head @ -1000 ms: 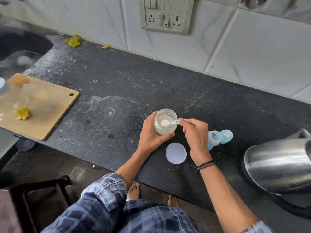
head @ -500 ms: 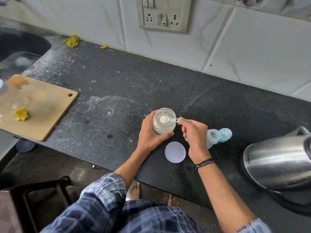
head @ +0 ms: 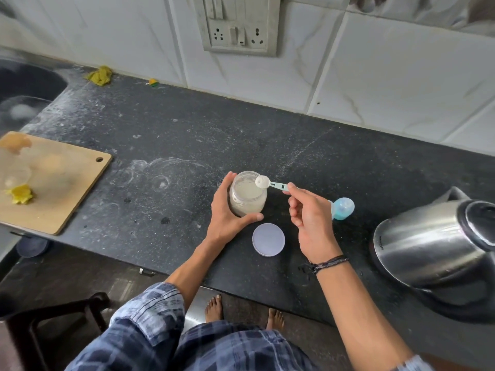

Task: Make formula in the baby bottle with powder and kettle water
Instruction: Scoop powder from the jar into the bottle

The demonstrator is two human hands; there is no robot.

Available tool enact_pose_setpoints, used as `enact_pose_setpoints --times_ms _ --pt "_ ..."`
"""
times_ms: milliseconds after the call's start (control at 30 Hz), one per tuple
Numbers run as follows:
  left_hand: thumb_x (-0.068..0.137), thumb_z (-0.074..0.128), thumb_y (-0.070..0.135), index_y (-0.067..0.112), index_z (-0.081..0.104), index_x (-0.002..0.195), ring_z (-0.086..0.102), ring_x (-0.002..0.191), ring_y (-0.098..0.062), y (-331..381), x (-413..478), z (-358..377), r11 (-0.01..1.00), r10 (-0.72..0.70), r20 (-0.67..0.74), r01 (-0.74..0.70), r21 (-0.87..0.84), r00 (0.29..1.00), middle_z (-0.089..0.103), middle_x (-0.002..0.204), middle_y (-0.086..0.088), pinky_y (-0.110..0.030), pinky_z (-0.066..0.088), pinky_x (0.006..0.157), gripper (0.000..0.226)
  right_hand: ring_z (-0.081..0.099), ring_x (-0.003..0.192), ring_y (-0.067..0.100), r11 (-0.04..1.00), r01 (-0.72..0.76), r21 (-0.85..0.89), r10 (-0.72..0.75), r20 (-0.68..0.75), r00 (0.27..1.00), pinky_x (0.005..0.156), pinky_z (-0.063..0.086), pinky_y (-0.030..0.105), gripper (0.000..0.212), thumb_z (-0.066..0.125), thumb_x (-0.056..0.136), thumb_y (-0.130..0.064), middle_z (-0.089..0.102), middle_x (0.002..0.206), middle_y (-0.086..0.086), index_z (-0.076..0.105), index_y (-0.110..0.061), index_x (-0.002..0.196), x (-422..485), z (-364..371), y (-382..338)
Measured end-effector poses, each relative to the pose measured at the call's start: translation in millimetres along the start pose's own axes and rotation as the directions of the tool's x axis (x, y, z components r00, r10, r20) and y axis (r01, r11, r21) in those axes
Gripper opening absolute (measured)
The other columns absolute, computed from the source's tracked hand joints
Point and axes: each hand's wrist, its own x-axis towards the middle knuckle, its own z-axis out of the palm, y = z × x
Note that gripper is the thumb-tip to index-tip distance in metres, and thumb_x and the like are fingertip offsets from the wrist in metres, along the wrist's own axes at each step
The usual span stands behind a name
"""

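Note:
A clear jar (head: 247,195) of pale powder stands open on the black counter (head: 166,135). My left hand (head: 227,216) grips its side. My right hand (head: 308,220) pinches the handle of a small teal scoop (head: 270,183), whose bowl, heaped with white powder, hovers over the jar's right rim. The jar's white lid (head: 268,239) lies flat in front, between my wrists. The baby bottle (head: 341,208), with blue parts, lies on its side behind my right hand, mostly hidden by it. A steel kettle (head: 434,245) stands at the right.
A wooden cutting board (head: 53,183) with a clear cup and yellow scraps lies at the left. A sink (head: 24,87) sits at the far left. A socket panel (head: 238,25) is on the tiled wall. A dark chair (head: 40,325) stands below the counter edge.
The scoop has come up out of the jar, loaded with powder, and moved to the right rim. My right hand has drawn back to the right. My left hand still holds the jar.

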Motion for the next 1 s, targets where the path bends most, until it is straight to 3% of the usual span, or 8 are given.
enact_pose_setpoints --times_ms 133,233,367,433,533,733,900,1000 --pt "0.075 0.08 0.052 0.019 0.026 0.157 0.009 0.156 -0.013 15 -15 -6 0.988 0.148 -0.112 -0.142 0.064 0.983 0.022 0.164 0.015 -0.038 0.013 0.125 0.104 0.038 0.048 0.007 0.998 0.038 0.057 -0.036 -0.026 0.999 0.039 0.022 0.017 0.021 0.071 0.095 -0.022 0.051 0.06 -0.002 0.076 -0.001 0.091 -3 -24 -8" --pt "0.081 0.08 0.024 0.002 0.05 0.136 0.035 0.145 -0.028 36 -25 -2 0.906 0.411 -0.257 -0.362 0.219 0.875 0.049 0.148 -0.01 -0.04 0.026 0.119 0.067 0.032 0.044 0.008 0.992 0.106 0.061 -0.102 -0.068 0.992 0.037 0.019 0.017 0.021 0.07 0.096 -0.019 0.047 0.058 0.002 0.076 -0.004 0.082 -3 -45 -14" --pt "0.082 0.079 0.012 0.004 0.068 0.108 0.052 0.121 -0.011 61 -32 25 0.802 0.583 -0.198 -0.52 0.292 0.788 0.064 0.118 -0.004 -0.03 0.035 0.105 0.029 0.033 0.048 0.009 0.99 0.138 0.042 -0.129 -0.181 0.975 0.039 0.022 0.017 0.019 0.072 0.094 -0.019 0.049 0.061 0.001 0.076 -0.008 0.079 -2 -74 -18" --pt "0.086 0.076 0.015 0.007 0.068 0.109 0.056 0.116 -0.011 69 -36 41 0.83 0.544 -0.082 -0.521 0.2 0.835 0.064 0.117 -0.002 -0.028 0.041 0.101 0.026 0.033 0.048 0.009 0.989 0.147 0.03 -0.137 -0.225 0.965 0.038 0.021 0.016 0.023 0.072 0.095 -0.019 0.049 0.059 -0.002 0.071 -0.009 0.073 -2 -86 -18" --pt "0.086 0.078 0.023 0.013 0.059 0.129 0.051 0.126 -0.01 78 -37 68 0.928 0.35 0.136 -0.363 0.079 0.927 0.055 0.131 0.004 -0.03 0.043 0.106 0.048 0.034 0.049 0.009 0.988 0.157 -0.007 -0.153 -0.283 0.947 0.04 0.023 0.017 0.03 0.074 0.094 -0.021 0.048 0.057 -0.004 0.065 -0.015 0.066 -2 -102 -15" --pt "0.077 0.087 0.035 0.023 0.034 0.15 0.038 0.134 0.002 74 -31 107 0.996 0.047 0.307 -0.067 0.055 0.951 0.039 0.148 0.011 -0.006 0.025 0.107 0.09 0.038 0.052 0.01 0.977 0.195 -0.086 -0.212 -0.327 0.921 0.047 0.029 0.023 0.02 0.077 0.092 -0.023 0.052 0.06 -0.001 0.075 -0.01 0.077 -1 -121 -6" --pt "0.076 0.087 0.035 0.021 0.033 0.153 0.039 0.138 -0.007 75 -20 117 0.994 -0.072 0.371 0.034 0.106 0.926 0.04 0.153 0.006 -0.019 0.03 0.11 0.095 0.038 0.052 0.011 0.959 0.242 -0.148 -0.277 -0.303 0.912 0.047 0.03 0.024 0.027 0.075 0.093 -0.024 0.05 0.062 0.004 0.072 -0.001 0.079 2 -121 1" --pt "0.078 0.087 0.031 0.021 0.034 0.152 0.042 0.137 -0.01 74 -17 122 0.992 -0.095 0.383 0.055 0.115 0.919 0.041 0.152 0.004 -0.028 0.035 0.114 0.092 0.042 0.055 0.01 0.936 0.279 -0.216 -0.334 -0.287 0.898 0.055 0.036 0.027 0.023 0.074 0.094 -0.025 0.053 0.055 -0.008 0.074 -0.012 0.075 3 -120 4"
